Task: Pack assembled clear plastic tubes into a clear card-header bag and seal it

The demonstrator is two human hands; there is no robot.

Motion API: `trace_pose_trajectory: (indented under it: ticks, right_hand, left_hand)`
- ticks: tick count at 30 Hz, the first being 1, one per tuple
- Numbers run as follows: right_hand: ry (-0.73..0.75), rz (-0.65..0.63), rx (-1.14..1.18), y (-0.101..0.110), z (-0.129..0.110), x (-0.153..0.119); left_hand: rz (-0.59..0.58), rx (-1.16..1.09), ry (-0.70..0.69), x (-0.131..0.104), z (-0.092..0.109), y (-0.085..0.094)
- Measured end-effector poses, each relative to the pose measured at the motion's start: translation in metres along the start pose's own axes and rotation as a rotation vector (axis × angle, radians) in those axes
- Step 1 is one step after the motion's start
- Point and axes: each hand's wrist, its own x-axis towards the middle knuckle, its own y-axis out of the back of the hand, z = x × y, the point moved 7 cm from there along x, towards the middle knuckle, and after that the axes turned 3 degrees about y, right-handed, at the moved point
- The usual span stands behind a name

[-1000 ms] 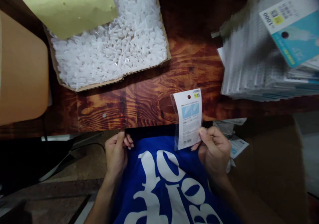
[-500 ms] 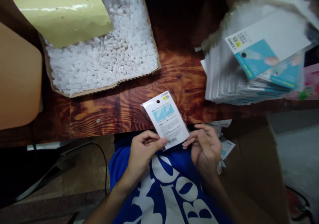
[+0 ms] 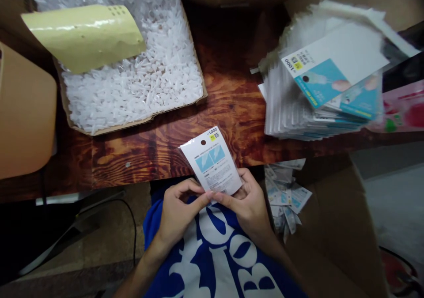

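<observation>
A small clear packet (image 3: 212, 165) with a white printed card inside stands tilted over the near edge of the wooden table (image 3: 232, 108). My left hand (image 3: 177, 209) pinches its lower left corner. My right hand (image 3: 247, 201) grips its lower right edge, fingertips meeting the left hand's under the packet. Both hands are above my blue shirt with white letters.
A cardboard tray (image 3: 132, 75) full of small white plastic pieces sits at the back left, a yellow sheet (image 3: 82, 35) lying over it. A tall stack of packets (image 3: 318, 95) stands at the right. A cardboard box holding several packets (image 3: 286, 196) sits below the table's right edge.
The packet passed from my right hand alone into both hands and tilted leftward. My left hand rose from my lap; my right hand closed in on the packet's lower edge.
</observation>
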Motion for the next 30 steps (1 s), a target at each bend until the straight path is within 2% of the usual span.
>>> trace_pose_trajectory:
  ticks: [4, 8, 13, 21, 25, 28, 30]
  right_hand:
    - [-0.016, -0.057, 0.024, 0.003, 0.002, 0.000]
    - [-0.050, -0.054, 0.138, 0.003, 0.000, 0.002]
    - [-0.072, -0.007, 0.207, 0.007, -0.002, 0.007]
    - [-0.072, -0.032, 0.202, 0.006, 0.001, 0.007]
    - [-0.035, 0.018, 0.180, 0.015, -0.003, 0.007]
    - [0.021, -0.002, 0.118, 0.028, -0.017, 0.007]
    - [0.053, -0.066, -0.025, 0.043, -0.030, 0.004]
  left_hand:
    - [-0.097, -0.099, 0.127, 0.001, -0.015, 0.001]
    - [-0.152, -0.179, 0.219, 0.000, -0.022, 0.001]
    - [-0.192, -0.219, 0.236, -0.002, -0.016, -0.001]
    - [-0.242, -0.305, 0.283, -0.004, -0.019, -0.008]
    - [-0.248, -0.317, 0.220, -0.001, -0.014, -0.011]
    - [-0.249, -0.133, 0.119, 0.001, -0.003, -0.022]
    - [-0.312, 0.036, 0.035, -0.003, 0.006, -0.040]
